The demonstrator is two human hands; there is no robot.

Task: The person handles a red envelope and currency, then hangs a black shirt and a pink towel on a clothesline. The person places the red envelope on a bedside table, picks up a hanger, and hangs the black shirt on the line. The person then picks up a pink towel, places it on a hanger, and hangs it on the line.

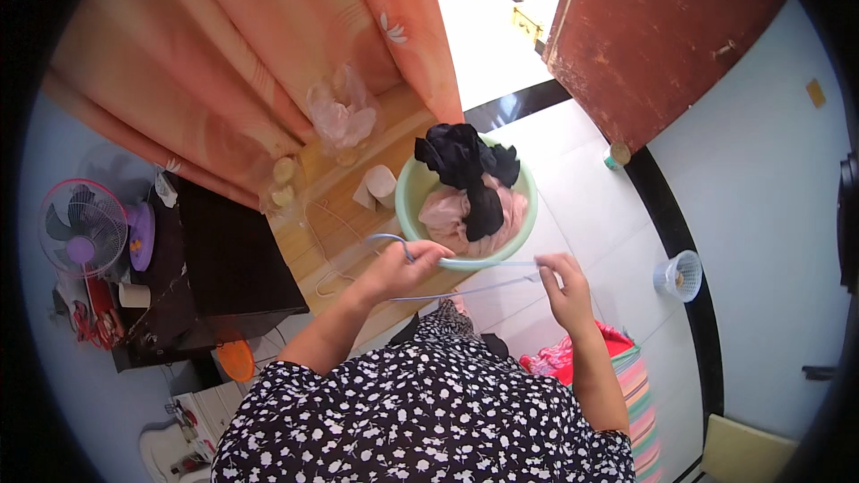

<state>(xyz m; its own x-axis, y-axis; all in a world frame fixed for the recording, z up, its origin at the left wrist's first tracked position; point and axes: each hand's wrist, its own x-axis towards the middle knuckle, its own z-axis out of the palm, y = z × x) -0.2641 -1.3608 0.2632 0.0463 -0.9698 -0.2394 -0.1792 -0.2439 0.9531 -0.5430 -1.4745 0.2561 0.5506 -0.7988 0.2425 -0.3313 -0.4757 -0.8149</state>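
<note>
A pale blue clothes hanger [479,289] stretches between my two hands, turned sideways with its hook [390,236] beyond my left hand. My left hand [404,268] is closed around the hanger near the hook. At the opposite end, my right hand [564,291] pinches the hanger with thumb and fingers. Just beyond the hanger sits a pale green basin [530,215]. Inside the basin lie a pink garment [447,213] and, on top, bunched black clothing [461,156] that partly spills toward the far rim.
On the wooden surface [362,255] left of the basin are a paper roll [380,182], a thin white hanger [322,255] and a clear plastic bag [344,116]. A fan [82,228] stands on a dark cabinet [224,250]. A red-brown door [658,36] stands open; a small basket [680,276] is at right.
</note>
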